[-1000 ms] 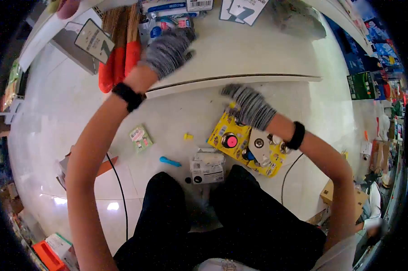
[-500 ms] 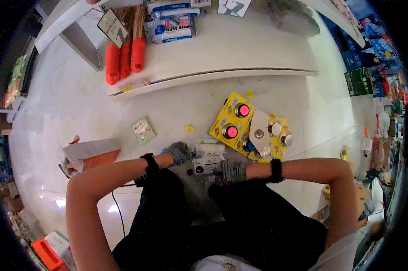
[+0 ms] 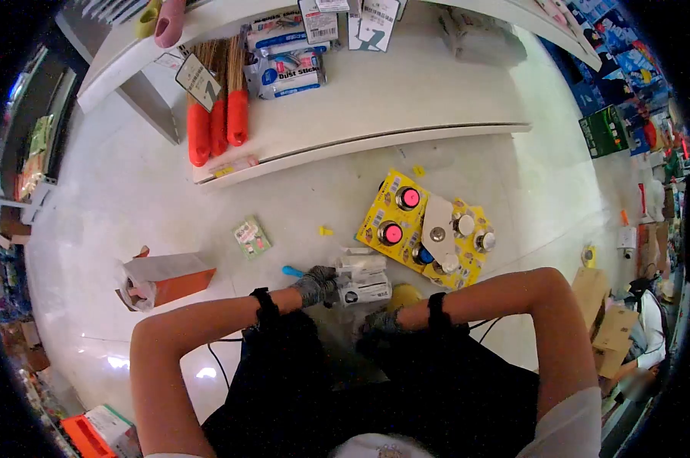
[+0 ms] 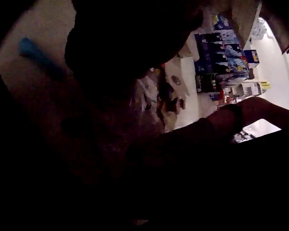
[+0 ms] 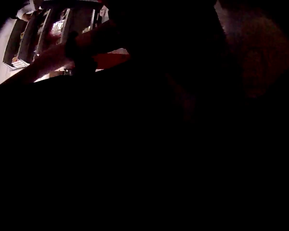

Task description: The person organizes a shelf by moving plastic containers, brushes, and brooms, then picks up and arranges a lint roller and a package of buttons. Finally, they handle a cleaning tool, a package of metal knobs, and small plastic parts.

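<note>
In the head view, several clear-wrapped packages with white labels (image 3: 366,292) lie in a pile on the floor between the knees. My left hand (image 3: 314,286), in a grey knit glove, grips the pile's left edge with curled fingers. A blue handle-like piece (image 3: 292,271) lies just beyond it; the left wrist view also shows this blue piece (image 4: 36,53). My gloved right hand (image 3: 383,324) is low at the pile's near right corner, in shadow against the dark trousers; its fingers cannot be made out. A yellowish rounded thing (image 3: 407,295) shows beside it. Both wrist views are mostly dark.
Yellow cards with round metal stoppers (image 3: 391,233) lie at the right. A small green-and-white packet (image 3: 252,237) and an open box (image 3: 169,278) are at the left. Ahead runs a low shelf (image 3: 406,91) with red-handled brushes (image 3: 217,126) and dust stick packs (image 3: 291,72).
Both hands came from the shelf and yellow cards down to the wrapped packages. Since half a second ago, the right hand has drawn lower and the yellowish thing shows beside it.
</note>
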Demonstrator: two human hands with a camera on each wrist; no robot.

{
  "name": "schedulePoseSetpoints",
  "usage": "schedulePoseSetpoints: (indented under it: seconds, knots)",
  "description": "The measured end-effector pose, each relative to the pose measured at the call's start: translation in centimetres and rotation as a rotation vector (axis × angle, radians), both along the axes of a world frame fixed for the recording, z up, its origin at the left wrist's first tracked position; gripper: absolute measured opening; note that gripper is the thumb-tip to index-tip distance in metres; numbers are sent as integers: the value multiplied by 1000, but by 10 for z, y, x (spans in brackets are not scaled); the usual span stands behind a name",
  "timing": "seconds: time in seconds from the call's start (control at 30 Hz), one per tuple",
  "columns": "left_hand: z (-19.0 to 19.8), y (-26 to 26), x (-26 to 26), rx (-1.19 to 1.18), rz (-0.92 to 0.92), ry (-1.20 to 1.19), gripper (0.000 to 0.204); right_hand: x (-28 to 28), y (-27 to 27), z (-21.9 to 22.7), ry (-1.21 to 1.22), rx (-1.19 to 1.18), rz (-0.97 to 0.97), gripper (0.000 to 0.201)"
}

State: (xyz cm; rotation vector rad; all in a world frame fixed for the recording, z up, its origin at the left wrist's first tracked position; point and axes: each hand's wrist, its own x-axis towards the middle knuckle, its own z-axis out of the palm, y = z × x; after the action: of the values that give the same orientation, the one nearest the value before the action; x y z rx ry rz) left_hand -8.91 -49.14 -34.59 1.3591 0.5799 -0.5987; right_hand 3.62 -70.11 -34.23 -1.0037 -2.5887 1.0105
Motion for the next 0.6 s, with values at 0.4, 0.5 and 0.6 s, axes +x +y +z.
schedulePoseSetpoints:
  seconds: [0.4,0.5,0.6]
  knots:
    - [156,50,20,368,103,-296,33,-26,37,-56,581,-391,-471,30]
    - [162,74,21,418,178,-477,32,-14,97,-12,340,-816,-637,30]
    - [182,101,30,496,288,-513,40,22,133,67,703,-916,-914,30]
